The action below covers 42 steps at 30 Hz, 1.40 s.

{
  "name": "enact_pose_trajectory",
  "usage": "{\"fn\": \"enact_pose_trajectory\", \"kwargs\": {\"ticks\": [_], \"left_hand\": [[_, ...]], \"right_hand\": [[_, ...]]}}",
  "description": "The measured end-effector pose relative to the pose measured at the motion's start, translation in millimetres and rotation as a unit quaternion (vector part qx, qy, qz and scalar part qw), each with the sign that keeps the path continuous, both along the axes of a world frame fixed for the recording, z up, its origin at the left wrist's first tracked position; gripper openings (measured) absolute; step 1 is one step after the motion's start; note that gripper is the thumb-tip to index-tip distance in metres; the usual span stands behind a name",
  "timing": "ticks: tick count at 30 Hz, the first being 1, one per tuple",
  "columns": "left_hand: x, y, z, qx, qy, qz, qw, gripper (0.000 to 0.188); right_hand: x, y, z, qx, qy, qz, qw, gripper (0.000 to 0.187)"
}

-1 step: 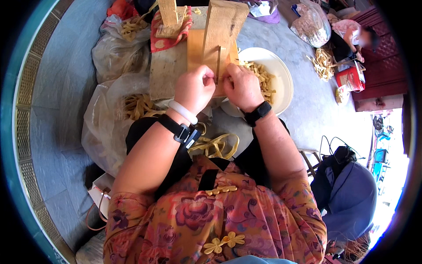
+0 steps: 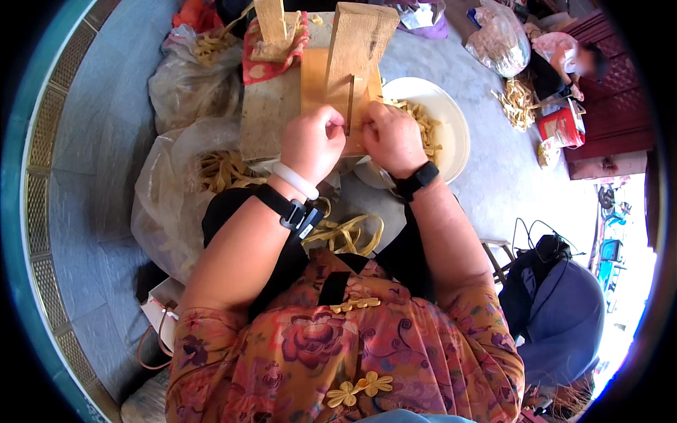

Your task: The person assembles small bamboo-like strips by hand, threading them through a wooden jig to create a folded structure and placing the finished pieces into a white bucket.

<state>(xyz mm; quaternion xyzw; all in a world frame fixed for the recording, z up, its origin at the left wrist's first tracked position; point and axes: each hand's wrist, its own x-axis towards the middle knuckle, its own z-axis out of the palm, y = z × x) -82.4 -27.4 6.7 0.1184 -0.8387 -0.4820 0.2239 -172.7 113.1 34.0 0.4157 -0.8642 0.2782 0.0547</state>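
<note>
My left hand [image 2: 312, 141] is closed in a pinch, thumb against the fingers, just left of a narrow slat [image 2: 351, 106]. On the slat's other side my right hand [image 2: 393, 137] is also closed, its fingers curled in. Whatever either pinch holds is too small or hidden to make out. The slat stands against a thick upright wooden board [image 2: 361, 42], at the near edge of a worn wooden bench top [image 2: 271, 123]. Beside my right hand stands a large white basin [image 2: 457, 137] with pale yellow flat strips [image 2: 427, 130] in it, partly covered by that hand.
Left of the bench sit clear plastic bags [image 2: 159, 204] with more strips. A wooden block [image 2: 270, 21] rests on a red patterned cloth [image 2: 255, 67] at the back left. Loose strips [image 2: 352, 233] lie near my lap. Another person [image 2: 557, 67] sits far right, by a red container [image 2: 564, 127].
</note>
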Motion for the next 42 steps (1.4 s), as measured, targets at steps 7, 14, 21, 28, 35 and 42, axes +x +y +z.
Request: {"fn": "enact_pose_trajectory", "kwargs": {"ticks": [7, 14, 21, 28, 35, 42], "left_hand": [[37, -16, 8, 0.167, 0.075, -0.089, 0.979, 0.01], [100, -9, -25, 0.306, -0.213, -0.188, 0.909, 0.006], [118, 35, -93, 0.493, -0.255, -0.09, 0.827, 0.009], [126, -25, -167, 0.451, -0.291, 0.134, 0.833, 0.014], [126, -70, -293, -0.071, -0.597, 0.005, 0.799, 0.037], [90, -73, -271, 0.564, -0.236, 0.394, 0.686, 0.018]], "right_hand": [[-63, 75, -38, -0.093, -0.008, -0.17, 0.981, 0.026], [74, 94, -53, -0.112, -0.493, -0.028, 0.862, 0.017], [122, 56, -109, -0.121, -0.629, 0.076, 0.764, 0.019], [72, 7, -142, -0.238, -0.651, -0.014, 0.721, 0.049], [62, 34, -147, -0.213, -0.69, -0.156, 0.673, 0.048], [57, 56, -160, -0.194, -0.704, -0.183, 0.658, 0.033]]}}
